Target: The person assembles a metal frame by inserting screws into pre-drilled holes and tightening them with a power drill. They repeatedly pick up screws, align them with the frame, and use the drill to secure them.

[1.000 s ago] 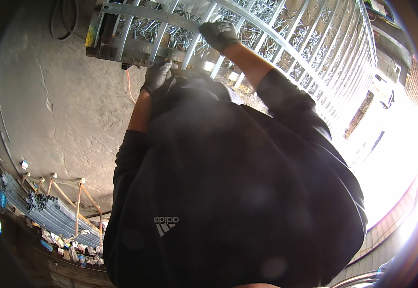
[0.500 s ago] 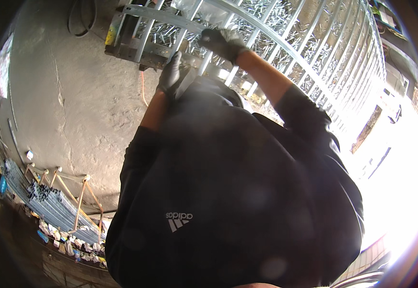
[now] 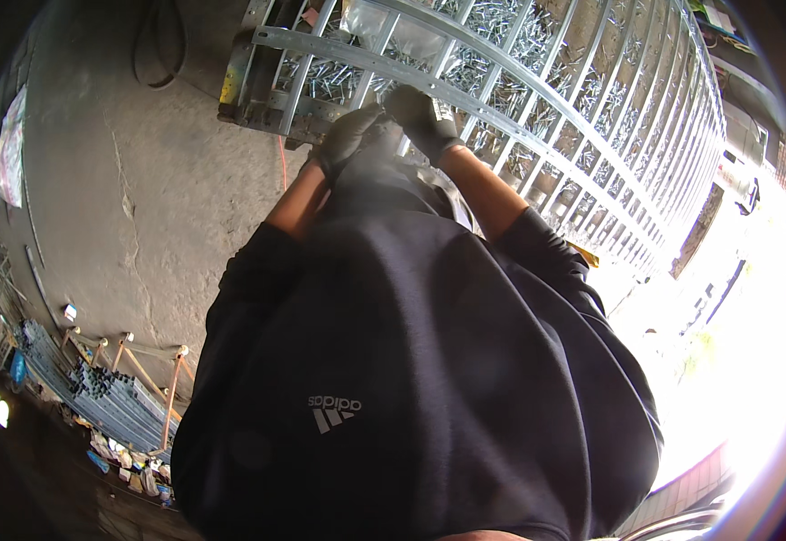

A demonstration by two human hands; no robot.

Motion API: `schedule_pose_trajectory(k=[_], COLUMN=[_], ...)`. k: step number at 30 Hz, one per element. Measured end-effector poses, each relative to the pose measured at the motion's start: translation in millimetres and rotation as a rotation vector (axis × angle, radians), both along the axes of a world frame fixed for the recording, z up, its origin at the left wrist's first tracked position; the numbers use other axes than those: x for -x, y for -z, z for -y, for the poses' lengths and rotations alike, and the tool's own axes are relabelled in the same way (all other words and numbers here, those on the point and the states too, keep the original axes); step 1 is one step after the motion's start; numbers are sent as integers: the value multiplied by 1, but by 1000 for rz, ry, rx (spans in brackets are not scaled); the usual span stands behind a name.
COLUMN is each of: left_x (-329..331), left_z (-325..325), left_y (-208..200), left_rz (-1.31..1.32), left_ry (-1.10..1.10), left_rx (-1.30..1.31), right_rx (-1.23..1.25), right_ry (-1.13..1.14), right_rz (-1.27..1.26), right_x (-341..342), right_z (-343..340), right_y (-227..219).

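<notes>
My left hand (image 3: 349, 135), in a grey work glove, is at the near edge of a ladder-like metal frame (image 3: 361, 63), its fingers bent inward. Close beside it on the right is my right hand (image 3: 421, 121), also gloved, its fingers curled toward the left one. Both look closed, and whatever lies between their fingertips is too small or hidden to make out. The frame's near rail (image 3: 474, 101) runs just beyond the hands. Many loose shiny bolts or screws (image 3: 331, 79) lie beneath and between its crossbars.
Clear plastic bags (image 3: 402, 34) lie under the frame's far part. On the left floor are a dark hose loop (image 3: 160, 54) and an orange cord (image 3: 284, 164). A rack (image 3: 176, 365) with a stack of grey metal profiles (image 3: 109, 397) stands at lower left. Strong light floods the right.
My right hand has come back from over the frame toward my body. My left hand, earlier stretched out, has turned inward and bent its fingers, and the two hands are closer together.
</notes>
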State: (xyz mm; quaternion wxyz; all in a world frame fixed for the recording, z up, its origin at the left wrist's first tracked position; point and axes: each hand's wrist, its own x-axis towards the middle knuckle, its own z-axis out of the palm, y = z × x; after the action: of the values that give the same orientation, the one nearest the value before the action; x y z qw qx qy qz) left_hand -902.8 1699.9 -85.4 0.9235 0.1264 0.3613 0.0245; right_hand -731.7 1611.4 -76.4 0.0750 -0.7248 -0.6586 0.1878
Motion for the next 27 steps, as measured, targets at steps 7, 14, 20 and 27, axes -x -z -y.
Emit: schedule_pose_trajectory(k=[7,14,20,27], left_x=[21,107,130,110], left_z=[-35,-48,-41,-45], left_y=[26,55,63,47], left_rz=[67,-169,-300,-243], left_ry=[132,100,101,17], left_rx=[-404,-442,-445,-197], right_rx=[-13,211,173,421], right_ry=[-91,29,42,194], right_rz=[-78,-24,52,-44], right_x=[-35,-54,-45,-36], right_z=[-42,-69,-90,-106], right_y=[18,45,-5,-7])
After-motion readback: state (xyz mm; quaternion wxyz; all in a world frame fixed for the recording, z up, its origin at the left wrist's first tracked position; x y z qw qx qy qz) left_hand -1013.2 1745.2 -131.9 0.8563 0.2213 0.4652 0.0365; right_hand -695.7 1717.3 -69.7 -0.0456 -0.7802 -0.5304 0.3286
